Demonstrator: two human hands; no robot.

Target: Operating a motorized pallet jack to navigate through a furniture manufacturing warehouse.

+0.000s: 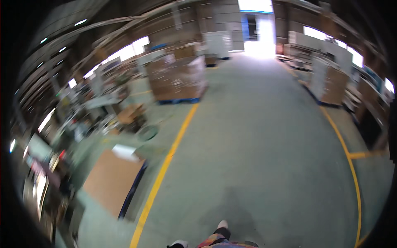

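Note:
Neither my left hand nor my right hand shows in the head view. At the lower edge are my two light shoes, one forward (223, 224) and one farther back (180, 243), below a piece of multicoloured patterned clothing (217, 239). They are on a grey-green floor (248, 157). Left of the walkway, a flat brown cardboard sheet (111, 180) lies on a blue pallet (133, 192), with a white piece (125, 152) at its far end.
Yellow lines (169, 155) border the walkway. Farther off on the left stands a large film-wrapped carton (175, 78) on a blue pallet. Stacked wrapped panels (328, 82) stand on the right. A bright doorway (259, 31) lies at the far end. Cluttered benches fill the left side.

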